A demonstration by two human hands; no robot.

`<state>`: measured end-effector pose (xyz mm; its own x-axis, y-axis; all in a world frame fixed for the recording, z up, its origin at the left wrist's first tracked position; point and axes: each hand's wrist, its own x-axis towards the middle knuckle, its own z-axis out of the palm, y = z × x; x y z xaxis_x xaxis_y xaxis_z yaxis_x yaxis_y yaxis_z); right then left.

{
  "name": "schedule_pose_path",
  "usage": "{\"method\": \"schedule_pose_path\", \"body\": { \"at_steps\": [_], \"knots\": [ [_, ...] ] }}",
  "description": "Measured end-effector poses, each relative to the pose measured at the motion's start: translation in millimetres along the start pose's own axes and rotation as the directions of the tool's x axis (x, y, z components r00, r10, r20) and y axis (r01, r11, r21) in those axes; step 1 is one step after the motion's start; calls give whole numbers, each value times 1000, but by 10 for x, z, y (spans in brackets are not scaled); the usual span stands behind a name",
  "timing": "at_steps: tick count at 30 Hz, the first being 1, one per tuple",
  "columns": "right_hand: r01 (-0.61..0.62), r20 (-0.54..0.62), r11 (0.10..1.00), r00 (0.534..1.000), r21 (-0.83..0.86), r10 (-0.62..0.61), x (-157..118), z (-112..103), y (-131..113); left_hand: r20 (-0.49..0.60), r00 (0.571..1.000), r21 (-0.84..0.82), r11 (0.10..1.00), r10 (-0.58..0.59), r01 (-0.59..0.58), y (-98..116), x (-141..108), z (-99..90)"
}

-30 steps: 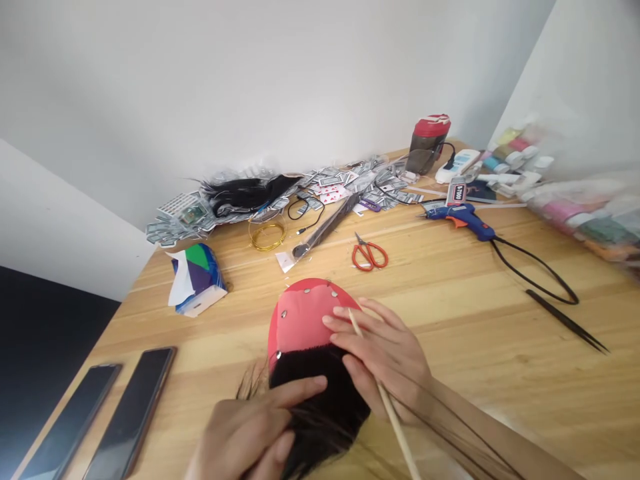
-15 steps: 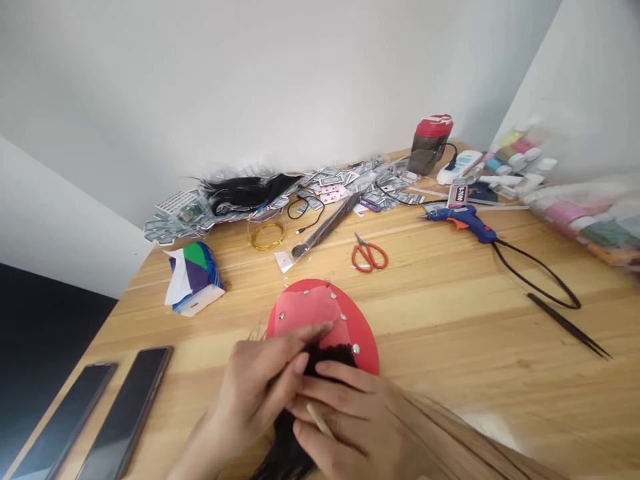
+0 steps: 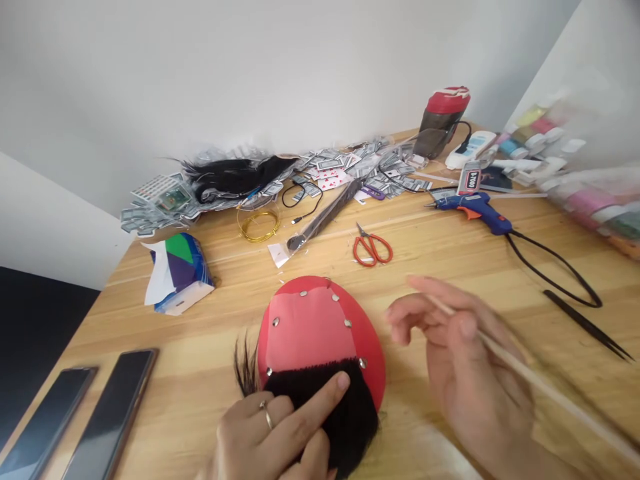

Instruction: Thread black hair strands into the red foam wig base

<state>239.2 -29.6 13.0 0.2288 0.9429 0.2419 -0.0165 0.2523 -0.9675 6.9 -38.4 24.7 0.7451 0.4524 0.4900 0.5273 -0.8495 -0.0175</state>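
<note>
A red rounded form stands on the table, with a pink patch pinned on it by several silver pins. Black hair lies across its lower part, its top edge along the patch. My left hand, wearing a ring, rests on this hair, index finger stretched out near the top edge; whether its curled fingers grip any hair is hidden. To the right of the form, my right hand is raised, holding a thin pale stick between thumb and fingers.
Orange-handled scissors lie beyond the form. At the right are a blue glue gun with its cable and black tweezers. Two phones and a tissue pack are at left. Black hair and cards line the wall.
My right hand has moved off the hair to the right with the stick. My left hand has shifted down, uncovering the hair's top edge and more pins. The view has shifted slightly.
</note>
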Motion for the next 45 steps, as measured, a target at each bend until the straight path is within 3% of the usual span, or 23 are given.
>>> {"method": "schedule_pose_path", "body": {
  "at_steps": [4, 8, 11, 15, 22, 24, 28, 33, 36, 40, 43, 45],
  "knots": [
    [12, 201, 1000, 980, 7, -13, 0, 134, -2, -54, 998, 55, 998, 29, -26, 18, 77, -13],
    [12, 203, 998, 979, -65, 2, -91, 138, -24, -131, 989, -37, 997, -66, 62, 43, 109, 22],
    [128, 239, 984, 966, -125, -96, -131, 108, 7, -150, 984, -48, 995, -99, 93, 47, 90, 55],
    [303, 343, 930, 913, -207, -221, -145, 83, 47, -139, 988, -18, 998, -66, 64, 38, 79, 63],
    [444, 426, 847, 854, -293, -300, -117, 88, -7, -119, 991, -28, 998, -67, 65, 36, 63, 46],
    [455, 410, 824, 859, -337, -307, -122, 137, -29, -120, 991, -29, 998, -60, 57, 31, 52, 48],
    [375, 205, 836, 926, -400, -317, -172, 287, -35, -114, 993, -18, 999, -39, 37, 14, 37, 54],
    [386, 161, 852, 922, -355, -351, -199, 331, 8, -85, 996, -19, 1000, -24, 23, -2, 28, 59],
    [420, 218, 829, 906, -369, -363, -188, 277, 17, -90, 996, -23, 1000, -19, 17, 0, 40, 39],
    [429, 299, 813, 896, -394, -328, -163, 201, 16, -9, 999, -18, 999, -43, 43, 19, 75, -29],
    [480, 373, 801, 860, -358, -349, -135, 176, 5, 1, 999, -30, 998, -51, 51, 29, 94, -69],
    [482, 367, 804, 859, -349, -356, -120, 173, -7, 3, 998, -33, 998, -57, 57, 30, 100, -78]
  ]
}}
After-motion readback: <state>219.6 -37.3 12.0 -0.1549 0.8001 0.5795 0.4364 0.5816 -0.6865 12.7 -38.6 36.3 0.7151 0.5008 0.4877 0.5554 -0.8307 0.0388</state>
